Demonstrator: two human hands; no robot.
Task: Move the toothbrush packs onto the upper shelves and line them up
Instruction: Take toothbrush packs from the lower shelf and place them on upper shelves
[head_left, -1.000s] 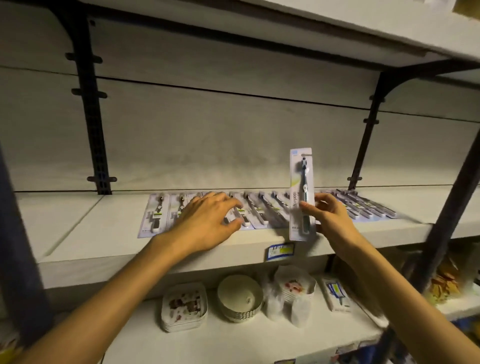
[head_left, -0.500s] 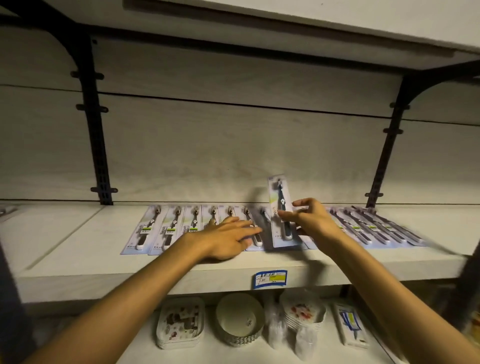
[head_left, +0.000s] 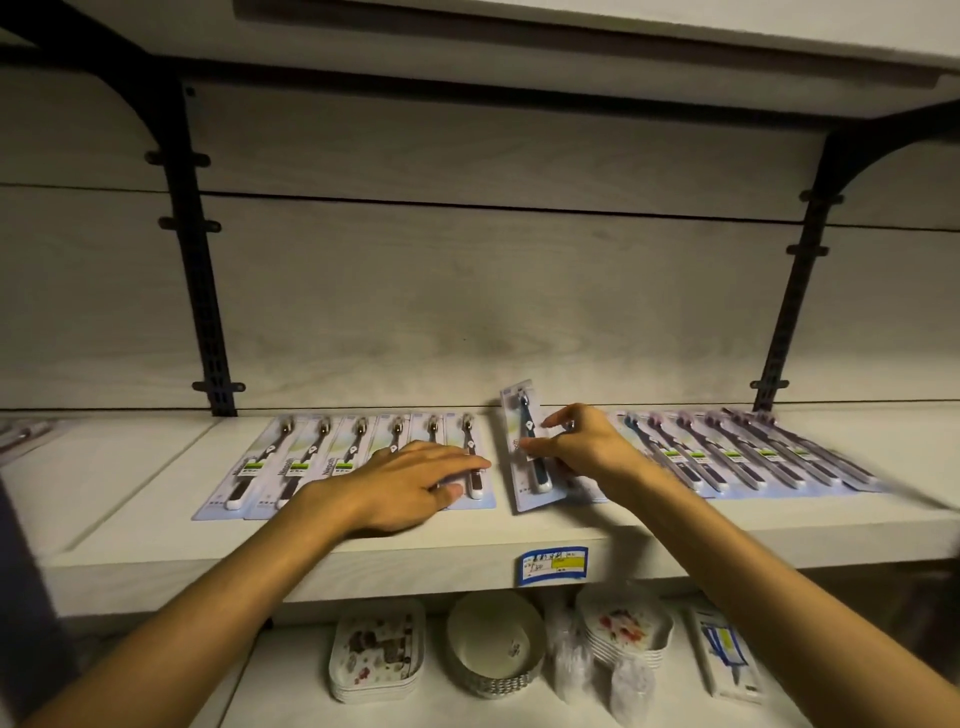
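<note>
On the shelf (head_left: 156, 540), toothbrush packs lie flat in two groups running along its length, handles toward the front edge: a left row (head_left: 322, 467) and an overlapped right row (head_left: 753, 457). Between them is a gap, and the loose pack (head_left: 530, 449) sits in it, its head end tilted up toward the back wall and its foot resting on the shelf near the front edge, apparently so it can be laid down into the gap.

The right hand (head_left: 582, 447) reaches in from the right with the wrist low and the forearm angled up from the lower right. Its thumb and fingers (head_left: 563, 415) are curled in a pinch on the pack's right edge; motion blur makes the exact contact hard to read, but it looks like a light edge grip suited to steering instead of lifting.

The left hand (head_left: 415, 480) lies palm down on the near end of the left row, fingers straight and together, pointing right. It grips nothing; it probably pins those packs so they do not slide while the new one is nudged alongside.

On the lower shelf (head_left: 270, 686) stand stacked dishes (head_left: 376, 657) and a bowl (head_left: 493, 644).
</note>
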